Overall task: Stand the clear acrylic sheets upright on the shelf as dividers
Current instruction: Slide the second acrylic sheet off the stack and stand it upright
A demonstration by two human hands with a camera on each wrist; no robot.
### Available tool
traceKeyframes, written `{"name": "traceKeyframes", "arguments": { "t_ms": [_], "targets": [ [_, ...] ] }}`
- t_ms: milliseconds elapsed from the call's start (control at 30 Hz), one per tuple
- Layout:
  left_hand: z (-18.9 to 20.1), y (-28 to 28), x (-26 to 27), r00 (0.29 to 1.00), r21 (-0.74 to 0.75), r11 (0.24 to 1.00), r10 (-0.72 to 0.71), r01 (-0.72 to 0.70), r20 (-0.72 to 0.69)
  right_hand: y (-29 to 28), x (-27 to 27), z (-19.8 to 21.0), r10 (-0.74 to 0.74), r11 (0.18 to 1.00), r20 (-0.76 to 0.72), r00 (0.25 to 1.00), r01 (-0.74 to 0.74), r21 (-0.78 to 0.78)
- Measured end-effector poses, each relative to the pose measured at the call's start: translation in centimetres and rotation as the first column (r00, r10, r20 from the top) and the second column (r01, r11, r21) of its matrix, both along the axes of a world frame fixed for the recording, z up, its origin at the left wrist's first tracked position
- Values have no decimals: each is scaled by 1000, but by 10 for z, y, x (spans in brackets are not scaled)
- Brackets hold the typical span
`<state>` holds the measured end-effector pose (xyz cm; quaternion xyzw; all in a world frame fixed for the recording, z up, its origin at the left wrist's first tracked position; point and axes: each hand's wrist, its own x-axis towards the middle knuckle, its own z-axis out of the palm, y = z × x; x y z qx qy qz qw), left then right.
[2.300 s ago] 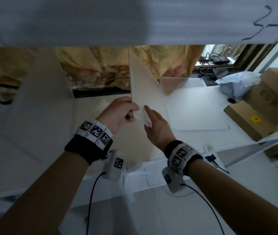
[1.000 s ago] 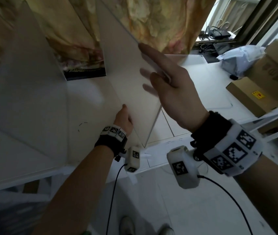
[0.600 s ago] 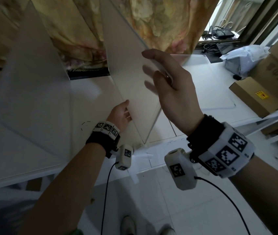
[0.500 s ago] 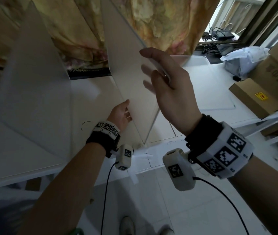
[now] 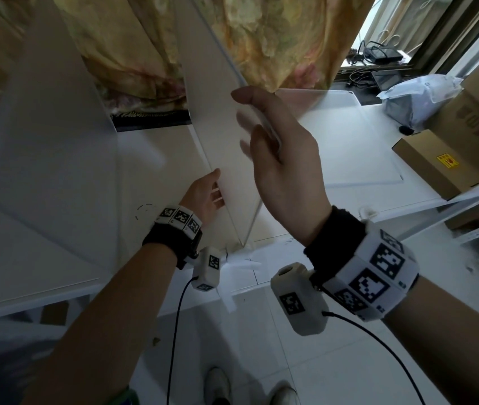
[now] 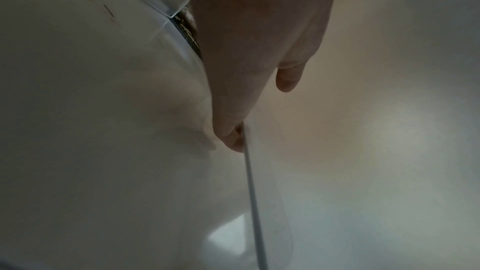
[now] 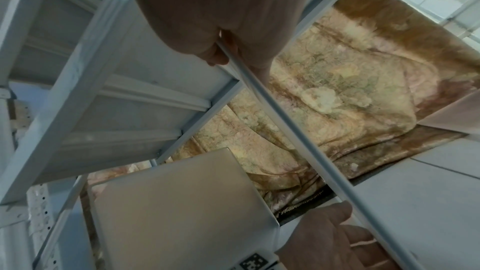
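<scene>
1. Frosted acrylic already stands as one divider at the far left of the shelf (image 5: 334,159): this left sheet (image 5: 57,147) is upright and neither hand touches it.
2. Since a couple of seconds ago, the middle sheet (image 5: 220,135) has gone from low on the shelf board, pinched at its near corner by both hands, to standing tall on its bottom edge. Over the last half second it has hardly shifted. My reading is that this second divider is all but placed and is only being steadied.
3. The left hand (image 5: 206,194) sits low against the sheet's left face near the front corner. In the left wrist view its fingertips (image 6: 231,139) curl round the thin front edge, so it holds the sheet.
4. The right hand (image 5: 285,159) has climbed to the upper front edge. Its thumb lies on the near face while the fingers show blurred through the plastic on the far face, a narrow pinch; the right wrist view shows the edge running between them.
5. Further right, a third sheet (image 5: 358,141) lies flat on the shelf, not yet stood up.
6. Cardboard boxes (image 5: 437,168) sit at the right end.
</scene>
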<state>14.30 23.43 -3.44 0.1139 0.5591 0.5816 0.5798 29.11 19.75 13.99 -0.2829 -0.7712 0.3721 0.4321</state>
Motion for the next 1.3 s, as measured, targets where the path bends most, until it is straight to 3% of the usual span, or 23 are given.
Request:
{"name": "traceKeyframes", "arguments": {
  "t_ms": [167,300,400,600,733,1300],
  "targets": [
    [4,-1,4,989,-11,994,-105,104,-102,0,5,-3,-39,999,19,999,39,35],
    [16,1,2,951,-19,986,-166,167,-262,-4,9,-5,-54,996,10,998,53,71],
    [26,13,-6,951,0,993,-112,117,-289,-5,6,-5,-60,994,5,998,59,93],
    [134,17,4,968,291,949,-48,121,-247,-3,6,-6,-88,994,-17,996,89,59],
    [185,27,13,943,288,942,-70,170,-326,1,9,-6,-126,991,-7,992,126,38],
    [184,33,17,918,259,958,-13,126,-397,14,2,-8,-82,984,10,997,79,159]
  ]
}}
